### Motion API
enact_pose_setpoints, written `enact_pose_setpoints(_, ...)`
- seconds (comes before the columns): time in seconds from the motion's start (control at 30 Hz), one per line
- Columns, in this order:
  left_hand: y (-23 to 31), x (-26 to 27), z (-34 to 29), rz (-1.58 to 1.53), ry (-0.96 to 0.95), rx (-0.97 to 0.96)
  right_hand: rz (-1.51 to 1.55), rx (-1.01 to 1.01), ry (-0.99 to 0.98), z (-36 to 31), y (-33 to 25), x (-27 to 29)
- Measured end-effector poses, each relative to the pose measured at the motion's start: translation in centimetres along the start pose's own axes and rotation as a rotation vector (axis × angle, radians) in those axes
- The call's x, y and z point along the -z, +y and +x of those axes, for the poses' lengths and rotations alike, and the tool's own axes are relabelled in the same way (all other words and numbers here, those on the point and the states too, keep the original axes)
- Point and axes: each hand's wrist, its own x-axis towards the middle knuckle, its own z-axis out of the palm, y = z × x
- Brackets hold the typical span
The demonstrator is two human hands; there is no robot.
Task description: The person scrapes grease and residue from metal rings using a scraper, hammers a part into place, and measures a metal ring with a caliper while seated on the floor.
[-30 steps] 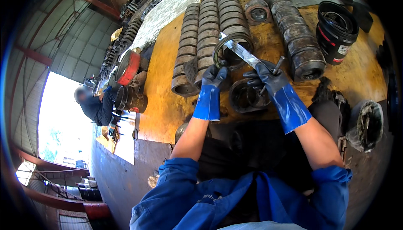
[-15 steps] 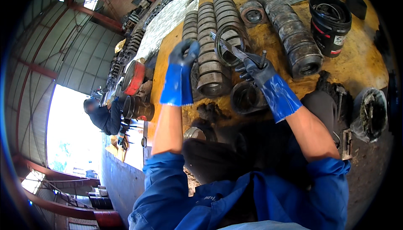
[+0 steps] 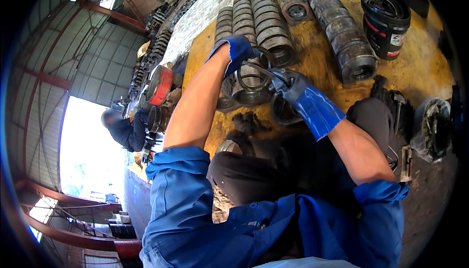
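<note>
The ring (image 3: 250, 90) is tilted between the hands, probably held up for access. Left hand (image 3: 243, 54): at its upper edge; finger closure cannot be told. Right hand (image 3: 294, 90): curled around the blade tool (image 3: 262, 69), crossing the ring. Cylinder rows (image 3: 268, 18): beyond the hands, likely aligned for reach.

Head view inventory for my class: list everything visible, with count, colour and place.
Ring: apparently one, grey, centre
Flat tool: one, grey, centre
Cylinder rows: four, brownish, upper centre
Holed block: one, brown, between rows
Open cylinder: one, dark, centre
Bucket: one, black, upper right
Lined container: one, greyish, far right
Background parts: uncountable, dark, upper left
Drum: one, red, left
Person: one, dark clothes, left
Work surface: one, yellowish, beneath rows
Left grip: one, blue-black glove, at ring
Right grip: one, blue-black glove, on flat tool
Sleeves: two, blue, bottom
</note>
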Motion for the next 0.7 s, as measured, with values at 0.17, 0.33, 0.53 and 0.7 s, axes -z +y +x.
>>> enact_pose_setpoints(0.17, -2.8, -3.0, 1.8, -0.197, -0.071, 0.106, -0.597, 0.109, -0.080, -1.2, -1.5, -0.9)
enact_pose_setpoints(0.33, -3.1, -2.5, 2.8, -0.309, -0.019, 0.073, -1.513, 0.075, -0.349, -0.1, -3.2, 0.4)
enact_pose_setpoints(0.53, -8.0, -2.0, 0.7, -0.230, -0.064, 0.174, -1.492, 0.236, -0.205, -0.5, -6.2, 0.9)
enact_pose_setpoints(0.7, -8.7, -1.4, -0.9, -0.440, -0.005, 0.265, -1.233, 0.303, -0.011, -1.1, -7.5, 2.7)
